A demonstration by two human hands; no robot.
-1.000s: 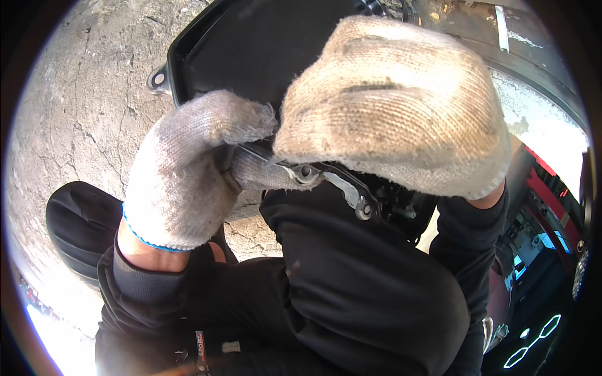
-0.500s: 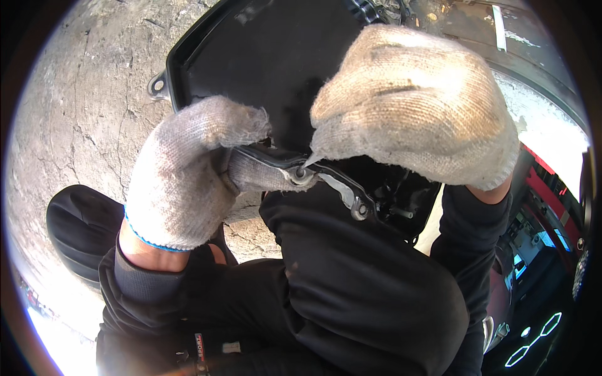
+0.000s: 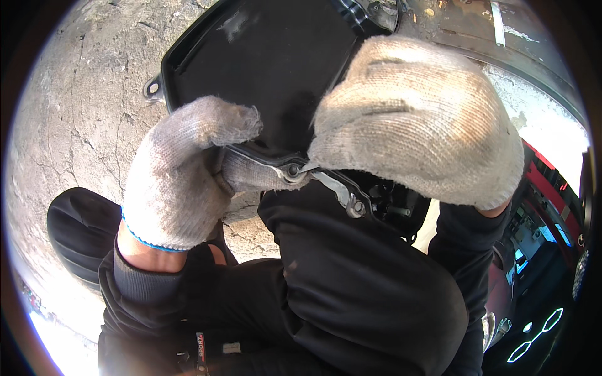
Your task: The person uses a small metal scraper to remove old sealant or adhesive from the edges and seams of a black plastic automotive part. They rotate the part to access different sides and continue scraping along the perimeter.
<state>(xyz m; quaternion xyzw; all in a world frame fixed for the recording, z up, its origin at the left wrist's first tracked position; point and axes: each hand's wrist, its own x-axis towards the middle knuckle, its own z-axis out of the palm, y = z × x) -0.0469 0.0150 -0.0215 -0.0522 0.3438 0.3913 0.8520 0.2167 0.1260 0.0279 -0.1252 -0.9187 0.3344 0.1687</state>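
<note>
It's probably a workshop: cracked concrete floor (image 3: 81, 125), bolt-holed black casing (image 3: 263, 69).

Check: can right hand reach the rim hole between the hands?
Probably yes: the right hand is just beside the rim hole, whose top looks uncovered; the left hand holds the black cover farther left, fingers underneath.

Cracked grey floor (image 3: 81, 113) in strong sunlight; at right, red framework (image 3: 544, 188) and glowing hexagonal outlines (image 3: 536, 336) amid shadow

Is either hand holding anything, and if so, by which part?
The left hand holds the black pan by its near rim. Whether the right hand holds anything cannot be told: its grip is hidden.
</note>
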